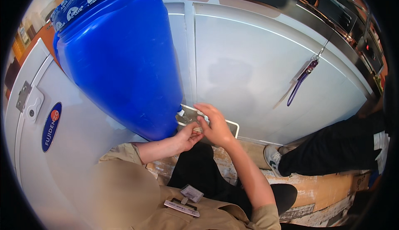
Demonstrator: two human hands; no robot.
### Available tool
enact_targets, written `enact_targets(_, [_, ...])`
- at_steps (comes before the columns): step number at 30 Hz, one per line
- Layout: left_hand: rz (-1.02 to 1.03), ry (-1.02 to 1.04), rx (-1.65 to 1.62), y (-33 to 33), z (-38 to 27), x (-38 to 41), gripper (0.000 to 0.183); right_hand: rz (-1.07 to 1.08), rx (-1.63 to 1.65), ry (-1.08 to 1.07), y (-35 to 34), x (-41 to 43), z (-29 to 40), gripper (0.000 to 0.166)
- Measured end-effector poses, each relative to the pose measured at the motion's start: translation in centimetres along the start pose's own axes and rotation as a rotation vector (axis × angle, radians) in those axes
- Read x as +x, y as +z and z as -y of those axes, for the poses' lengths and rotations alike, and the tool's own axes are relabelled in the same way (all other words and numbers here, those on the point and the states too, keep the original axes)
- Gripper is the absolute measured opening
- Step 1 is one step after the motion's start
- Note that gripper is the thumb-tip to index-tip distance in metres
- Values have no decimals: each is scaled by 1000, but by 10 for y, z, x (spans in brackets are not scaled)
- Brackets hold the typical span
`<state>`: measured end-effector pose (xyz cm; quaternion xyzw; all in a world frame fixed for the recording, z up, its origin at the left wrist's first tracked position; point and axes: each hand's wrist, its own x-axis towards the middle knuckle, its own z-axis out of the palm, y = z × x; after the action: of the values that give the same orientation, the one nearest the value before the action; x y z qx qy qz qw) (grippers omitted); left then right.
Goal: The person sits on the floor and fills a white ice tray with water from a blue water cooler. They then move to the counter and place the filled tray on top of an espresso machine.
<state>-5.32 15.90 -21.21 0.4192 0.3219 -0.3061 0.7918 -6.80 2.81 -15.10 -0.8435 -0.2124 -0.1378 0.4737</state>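
A large blue plastic drum (124, 58) stands before me, with a small blue-and-white spigot (180, 111) low on its side. Beneath the spigot is a rectangular bin with a pale rim (238, 127). What looks like water comes from the spigot into it. My left hand (189, 136) is palm up at the bin's near edge, fingers curled. Over the bin, just above it and to the right, is my right hand (215, 124), thumb and fingers bent around a small pale thing (203, 116), too unclear to name. Whether my left hand also grips it cannot be told.
A white chest freezer (84, 130) is at the left. Behind the bin run white cabinet doors (249, 74), with a purple braided lanyard (297, 88) hanging at the right. Another person's black-trousered leg (327, 149) and grey shoe (273, 160) are close by on the right, on the worn wooden floor.
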Motion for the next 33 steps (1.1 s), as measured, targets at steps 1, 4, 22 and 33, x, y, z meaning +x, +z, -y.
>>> enact_targets(1, [26,21,7,-2,0,1,18,-29,-10,-50,6,8,0,32])
enact_targets(4, [87,63,24,-3,2,-2,16,-31,170,-1,19,26,6,33])
enact_targets(22, [-4,-51,-41,-3,1,1,22,196,531,33,37,71,-6,24])
enact_targets(33, [46,32,16,-13,7,3,16,-122,360,95,68,60,-10,21])
